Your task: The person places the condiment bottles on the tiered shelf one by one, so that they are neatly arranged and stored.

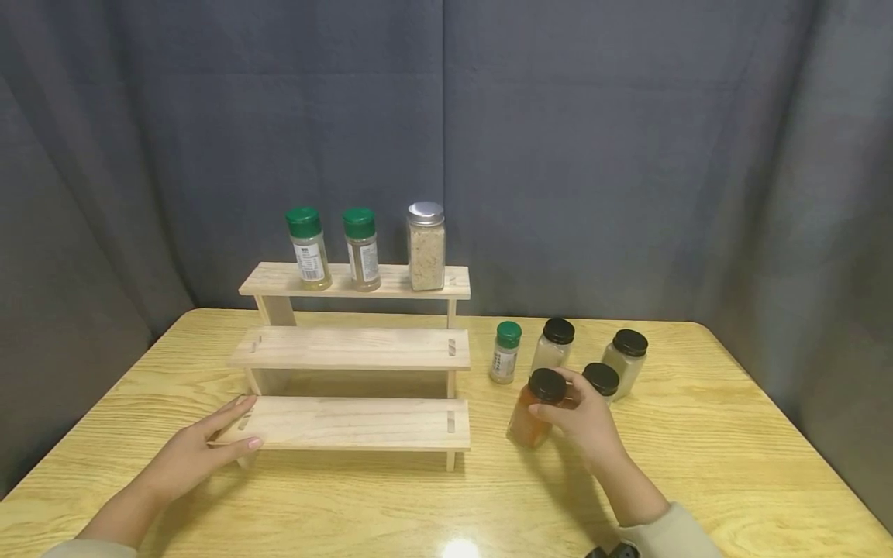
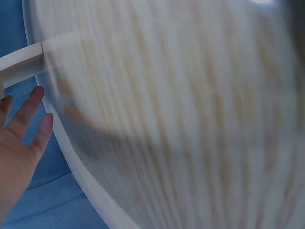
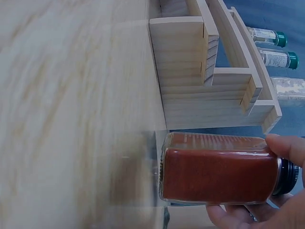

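Note:
My right hand (image 1: 582, 415) grips a square glass spice jar (image 1: 529, 418) with a black lid, just to the right of the wooden rack. The right wrist view shows red powder filling most of this jar (image 3: 219, 174), with thumb and fingers around its upper part near the lid. The jar's base is close over the tabletop. At the other side, my left hand (image 1: 191, 457) rests at the left end of the rack's lowest shelf (image 1: 349, 424), fingers extended and spread. The left wrist view catches this hand (image 2: 21, 143) at its left edge.
On the top shelf (image 1: 391, 279) stand two green-capped spice bottles (image 1: 311, 252) and a silver-lidded jar (image 1: 426, 252). Behind my right hand are a small green-capped bottle (image 1: 505, 355) and several black-lidded jars (image 1: 626, 360). Grey curtains (image 1: 593, 155) surround the wooden table (image 1: 698, 465).

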`<state>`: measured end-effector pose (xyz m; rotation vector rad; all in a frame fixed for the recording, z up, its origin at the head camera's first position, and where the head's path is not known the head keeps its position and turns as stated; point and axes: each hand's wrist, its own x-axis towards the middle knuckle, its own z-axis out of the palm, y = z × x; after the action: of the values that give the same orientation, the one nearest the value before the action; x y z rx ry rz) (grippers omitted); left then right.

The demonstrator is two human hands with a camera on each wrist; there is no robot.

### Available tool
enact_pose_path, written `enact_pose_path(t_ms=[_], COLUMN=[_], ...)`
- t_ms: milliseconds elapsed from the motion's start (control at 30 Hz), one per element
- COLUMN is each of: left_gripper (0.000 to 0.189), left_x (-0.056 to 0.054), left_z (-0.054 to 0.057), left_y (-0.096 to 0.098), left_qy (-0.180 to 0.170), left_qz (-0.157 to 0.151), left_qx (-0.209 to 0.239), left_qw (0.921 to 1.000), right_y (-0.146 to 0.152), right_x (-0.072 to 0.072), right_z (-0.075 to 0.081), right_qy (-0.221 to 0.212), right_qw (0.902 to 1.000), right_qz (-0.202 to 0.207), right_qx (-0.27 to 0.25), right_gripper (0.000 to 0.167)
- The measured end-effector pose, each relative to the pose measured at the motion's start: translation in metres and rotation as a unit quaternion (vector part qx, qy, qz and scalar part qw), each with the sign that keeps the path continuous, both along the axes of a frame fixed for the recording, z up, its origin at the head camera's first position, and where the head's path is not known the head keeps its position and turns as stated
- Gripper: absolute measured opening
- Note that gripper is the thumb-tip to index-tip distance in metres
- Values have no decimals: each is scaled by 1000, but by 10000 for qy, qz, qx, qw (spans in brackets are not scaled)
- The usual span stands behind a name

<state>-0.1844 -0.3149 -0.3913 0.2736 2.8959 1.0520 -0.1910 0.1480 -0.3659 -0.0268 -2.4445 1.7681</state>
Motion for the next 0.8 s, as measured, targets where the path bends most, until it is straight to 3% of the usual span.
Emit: enact_pose_path(t_ms=[267,800], left_gripper=[68,67], left_x=[-1,-1], left_z=[-1,-2], left_y=[1,0], left_qy=[88,-2], left_qz=[10,-39], left_qx=[-67,-84], left_qw=[9999,10000], right_y=[-3,-22], right_x=[2,9], right_z=[7,35], right_qy=[205,369], right_qw=[9994,9980], right_qz=[243,465], right_qx=[-154,-232], right_gripper=[55,59])
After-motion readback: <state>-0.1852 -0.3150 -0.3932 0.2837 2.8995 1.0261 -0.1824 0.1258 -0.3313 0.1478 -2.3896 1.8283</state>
